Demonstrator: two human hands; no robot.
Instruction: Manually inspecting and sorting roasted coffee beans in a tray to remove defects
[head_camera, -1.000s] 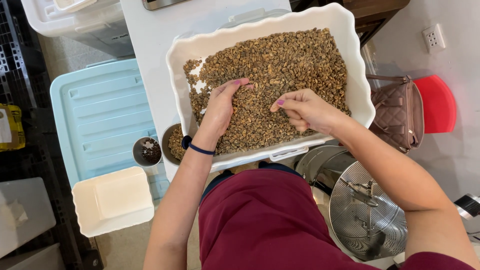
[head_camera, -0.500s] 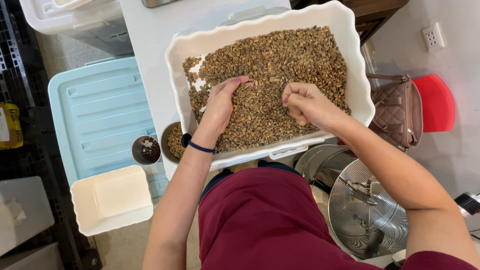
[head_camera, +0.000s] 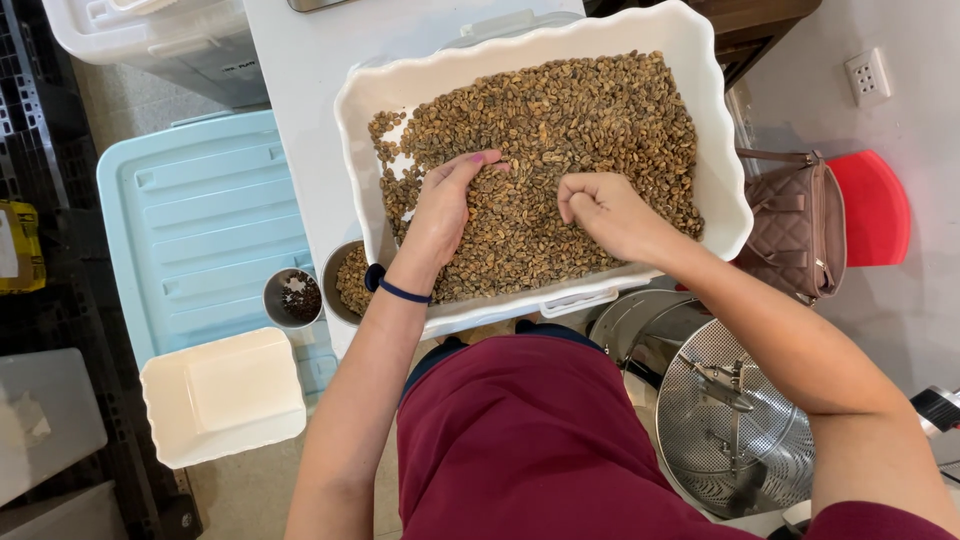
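Note:
A large white scalloped tray (head_camera: 710, 130) on a white table holds a thick layer of pale green-brown coffee beans (head_camera: 560, 110). Both my hands are in the beans. My left hand (head_camera: 445, 210) lies flat on the layer near the tray's left side, fingers spread and pointing right. My right hand (head_camera: 600, 210) rests in the middle with fingers curled in, pinching at beans; what it grips is hidden. A dark band circles my left wrist.
Two small metal cups, one with pale beans (head_camera: 348, 280) and one with dark bits (head_camera: 295, 298), sit left of the tray. A light blue lid (head_camera: 200, 220) and a small white tray (head_camera: 225, 395) lie lower left. A perforated metal drum (head_camera: 730, 420), brown bag (head_camera: 790, 225) and red stool (head_camera: 875, 205) stand right.
My right hand has slid left toward the middle of the tray and curled tighter. My left hand has spread flatter over the beans.

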